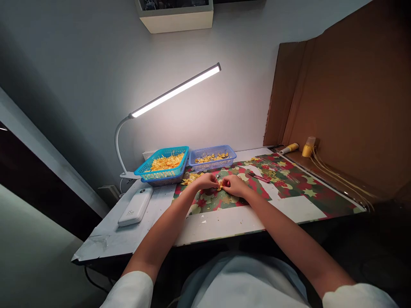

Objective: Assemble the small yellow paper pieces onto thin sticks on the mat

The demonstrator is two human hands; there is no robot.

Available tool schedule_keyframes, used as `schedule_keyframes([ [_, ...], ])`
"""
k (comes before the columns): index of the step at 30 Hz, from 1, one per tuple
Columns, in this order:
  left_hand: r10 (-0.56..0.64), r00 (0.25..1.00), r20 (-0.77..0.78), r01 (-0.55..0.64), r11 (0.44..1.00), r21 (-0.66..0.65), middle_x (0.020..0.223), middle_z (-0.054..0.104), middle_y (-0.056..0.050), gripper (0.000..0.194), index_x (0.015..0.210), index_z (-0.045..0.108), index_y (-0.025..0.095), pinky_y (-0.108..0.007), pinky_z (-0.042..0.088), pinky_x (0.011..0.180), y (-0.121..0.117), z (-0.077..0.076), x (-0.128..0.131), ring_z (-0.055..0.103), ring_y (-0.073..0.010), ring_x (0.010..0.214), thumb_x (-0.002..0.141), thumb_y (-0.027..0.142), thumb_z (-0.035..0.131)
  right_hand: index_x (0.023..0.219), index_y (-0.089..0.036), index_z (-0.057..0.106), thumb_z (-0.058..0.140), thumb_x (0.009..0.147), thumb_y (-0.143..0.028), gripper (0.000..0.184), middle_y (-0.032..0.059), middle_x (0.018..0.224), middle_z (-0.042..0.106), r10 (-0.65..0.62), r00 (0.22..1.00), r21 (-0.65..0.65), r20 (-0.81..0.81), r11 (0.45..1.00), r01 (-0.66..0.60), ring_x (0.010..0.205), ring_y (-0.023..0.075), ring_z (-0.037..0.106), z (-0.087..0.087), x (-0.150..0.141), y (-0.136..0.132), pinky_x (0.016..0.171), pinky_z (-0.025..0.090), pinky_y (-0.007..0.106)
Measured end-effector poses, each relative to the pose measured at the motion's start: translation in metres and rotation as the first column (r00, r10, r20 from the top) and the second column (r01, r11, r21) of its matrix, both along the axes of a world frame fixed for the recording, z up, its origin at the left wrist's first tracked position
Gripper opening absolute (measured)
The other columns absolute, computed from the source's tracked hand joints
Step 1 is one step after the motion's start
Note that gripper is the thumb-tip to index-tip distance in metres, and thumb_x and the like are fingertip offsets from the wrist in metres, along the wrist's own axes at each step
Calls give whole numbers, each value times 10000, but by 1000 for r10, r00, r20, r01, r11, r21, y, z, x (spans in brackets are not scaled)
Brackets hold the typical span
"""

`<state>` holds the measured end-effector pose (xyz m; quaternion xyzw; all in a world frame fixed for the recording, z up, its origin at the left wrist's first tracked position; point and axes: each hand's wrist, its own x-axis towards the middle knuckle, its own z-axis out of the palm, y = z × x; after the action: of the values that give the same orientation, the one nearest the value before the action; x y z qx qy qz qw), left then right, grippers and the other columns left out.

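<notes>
Pinching a small yellow piece [220, 187], outline partly hidden: left hand [209, 182] and right hand [234, 185], both closed on it, over camouflage-patterned table covering [208, 206]. Behind: turquoise lattice basket [160, 175], curled yellow strips [168, 162]; lavender lattice basket [212, 165], contents indistinct; wall box [178, 22], cropped above.

two hands [208, 181] [235, 185], three baskets [162, 175] [212, 164] [163, 182], one lamp [176, 91]
</notes>
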<state>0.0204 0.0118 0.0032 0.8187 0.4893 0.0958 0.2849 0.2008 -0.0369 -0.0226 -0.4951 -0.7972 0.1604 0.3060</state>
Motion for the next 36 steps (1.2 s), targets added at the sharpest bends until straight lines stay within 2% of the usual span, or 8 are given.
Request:
schedule_keyframes([
  [9,24,984,175,-63,973,222,670,653,-16,252,726,674,143,-232,381,558,-9,-20,3,538,-122,597,689,390,636,680,-192,606,626,686,-258,69,27,708,677,-200,956,-19,-213,979,201,651,162,610,-13,-12,10,592,425,266],
  [14,64,958,279,-182,889,421,725,666,-21,226,736,659,163,-248,396,605,-18,-19,6,530,-122,611,756,382,609,863,-199,525,625,682,-285,224,0,659,628,-272,823,-43,-499,956,290,630,170,605,-7,-17,7,609,448,282],
  [17,87,900,426,-315,806,501,764,657,-20,185,863,646,169,-252,415,634,-23,-15,10,530,-122,636,784,330,602,901,-204,504,572,718,-309,221,10,703,597,-338,753,60,-565,893,446,660,185,568,0,-15,3,638,442,311],
  [19,76,854,514,-380,766,519,780,634,-13,266,1047,611,179,-250,429,652,-26,-13,11,527,-118,649,810,294,578,892,-206,514,541,731,-305,191,36,778,587,-325,771,179,-547,855,487,748,206,554,2,-13,2,701,443,339],
  [21,12,845,535,-358,755,549,813,606,-12,347,1182,555,195,-249,442,676,-28,-12,13,525,-113,668,844,273,536,922,-203,528,555,723,-312,229,63,867,590,-256,829,276,-497,859,431,853,229,542,2,-13,3,779,438,368],
  [24,-99,871,482,-258,742,619,877,579,-33,300,1161,581,202,-254,455,708,-30,-12,14,536,-119,725,886,273,485,922,-203,544,597,711,-351,263,81,925,601,-156,888,302,-433,903,306,900,244,537,1,-16,3,815,434,387],
  [31,-154,891,427,-248,622,742,888,580,-54,191,954,633,198,-283,460,785,-35,-12,16,561,-152,835,905,279,467,692,-203,524,438,807,-344,202,21,675,582,-170,798,147,-578,940,307,651,174,533,7,-17,-9,635,416,294],
  [36,-159,916,369,-221,567,793,896,597,-55,169,939,645,206,-302,458,818,-34,-14,15,564,-163,868,890,243,487,628,-204,512,459,744,-276,146,-5,578,547,-138,827,124,-545,962,242,567,151,501,5,-19,-8,562,379,268],
])
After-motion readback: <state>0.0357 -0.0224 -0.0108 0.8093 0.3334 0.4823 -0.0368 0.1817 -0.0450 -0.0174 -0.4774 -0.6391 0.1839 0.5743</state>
